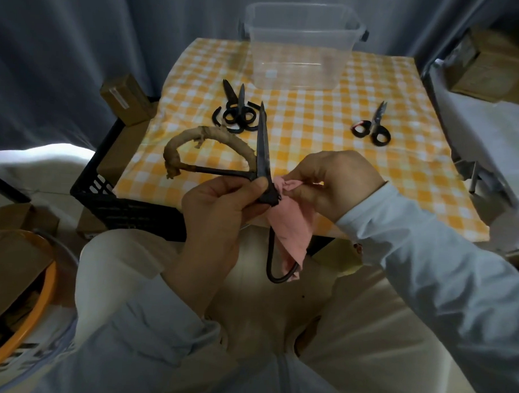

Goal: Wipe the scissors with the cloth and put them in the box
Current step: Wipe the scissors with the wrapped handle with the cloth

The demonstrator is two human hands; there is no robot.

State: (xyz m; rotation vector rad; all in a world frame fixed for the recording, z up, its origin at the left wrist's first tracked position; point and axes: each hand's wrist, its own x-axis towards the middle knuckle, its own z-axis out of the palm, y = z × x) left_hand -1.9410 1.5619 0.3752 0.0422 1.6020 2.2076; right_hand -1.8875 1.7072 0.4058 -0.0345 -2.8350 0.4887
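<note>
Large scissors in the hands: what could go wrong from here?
1. The right hand pinches the pink cloth right beside the blade of the large scissors; a slip could cut its fingers.
2. The left hand grips them near the pivot, over the lap; if dropped, they could land on it.

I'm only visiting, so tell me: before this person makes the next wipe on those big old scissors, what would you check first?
1. Left hand grips the large scissors near the pivot: ok.
2. Right hand pinches the pink cloth against the pivot: ok.
3. Blades look shut and the tip points away from the body: ok.
4. Metal wiped clean: cannot tell, as it looks dark all over.
5. Clear plastic box stands open at the far end of the table, with nothing seen inside: ok.
6. Other scissors lie clear of the way to the box, a pile on the left and one pair on the right: ok.
</note>
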